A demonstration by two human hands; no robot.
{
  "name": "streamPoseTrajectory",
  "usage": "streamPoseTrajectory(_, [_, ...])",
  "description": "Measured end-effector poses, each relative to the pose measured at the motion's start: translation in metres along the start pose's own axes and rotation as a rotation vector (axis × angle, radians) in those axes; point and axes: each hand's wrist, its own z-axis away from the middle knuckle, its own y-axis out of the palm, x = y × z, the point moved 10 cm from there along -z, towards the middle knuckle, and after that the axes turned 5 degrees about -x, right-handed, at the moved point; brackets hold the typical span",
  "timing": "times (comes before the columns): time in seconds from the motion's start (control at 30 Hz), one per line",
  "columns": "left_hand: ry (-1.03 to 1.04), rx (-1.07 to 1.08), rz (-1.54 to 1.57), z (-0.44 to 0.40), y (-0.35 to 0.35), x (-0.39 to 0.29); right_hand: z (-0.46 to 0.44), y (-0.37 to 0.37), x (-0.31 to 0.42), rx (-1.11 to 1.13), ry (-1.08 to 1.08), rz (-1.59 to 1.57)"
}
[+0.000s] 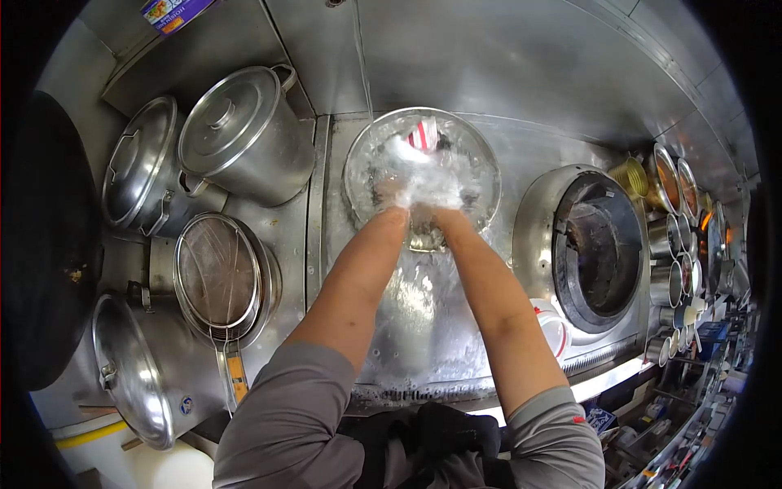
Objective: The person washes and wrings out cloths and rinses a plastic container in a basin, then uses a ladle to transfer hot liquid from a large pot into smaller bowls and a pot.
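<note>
A round metal basin (353,163) full of splashing water stands on the steel counter in front of me. Both of my forearms reach down into it. My left hand (394,196) and my right hand (446,197) are close together in the water. Foam, spray and motion blur hide the fingers and anything they may hold. A white object with red stripes (423,135) shows at the far side of the basin, just beyond the splash; its kind is unclear. A thin stream of water (363,69) runs down near the basin's far left rim.
To the left stand a lidded stockpot (244,138), more lidded pots (142,167), and a mesh strainer (217,269) resting on a pot. A wok burner (599,253) is at right, with a white, red-rimmed container (552,330) near it. Several metal containers (666,281) line the far right.
</note>
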Motion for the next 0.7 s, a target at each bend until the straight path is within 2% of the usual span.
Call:
streamPoseTrajectory(0.1, [0.06, -0.011, 0.069, -0.003, 0.008, -0.005, 0.033, -0.04, 0.022, -0.092, 0.009, -0.246])
streamPoseTrajectory(0.17, [0.141, -0.028, 0.166, -0.014, 0.006, -0.013, 0.081, -0.087, 0.045, -0.414, -0.068, -0.561])
streamPoseTrajectory(0.23, [0.234, -0.036, 0.251, -0.019, 0.005, -0.026, 0.141, -0.115, 0.073, -0.801, -0.359, -0.766])
streamPoseTrajectory(0.3, [0.305, -0.032, 0.286, -0.018, 0.009, -0.033, 0.158, -0.103, 0.092, -0.666, -0.44, -1.037])
streamPoseTrajectory(0.37, [0.366, -0.018, 0.288, -0.012, 0.016, -0.037, 0.165, -0.1, 0.101, -0.729, -0.521, -0.873])
streamPoseTrajectory(0.43, [0.432, 0.009, 0.296, -0.002, 0.028, -0.039, 0.154, -0.095, 0.087, -0.78, -0.503, -0.817])
streamPoseTrajectory(0.5, [0.496, 0.045, 0.32, -0.001, 0.042, -0.038, 0.126, -0.09, 0.058, -0.897, -0.374, -0.824])
streamPoseTrajectory(0.6, [0.588, 0.108, 0.415, -0.041, 0.079, -0.009, 0.129, -0.098, 0.035, -0.86, -0.145, -0.709])
streamPoseTrajectory(0.67, [0.479, 0.013, 0.111, 0.059, -0.052, -0.055, 0.107, -0.084, 0.023, -0.66, 0.059, -0.3])
streamPoseTrajectory(0.7, [0.346, -0.092, -0.017, 0.046, -0.044, -0.027, 0.102, -0.076, 0.029, -0.69, -0.036, -0.118])
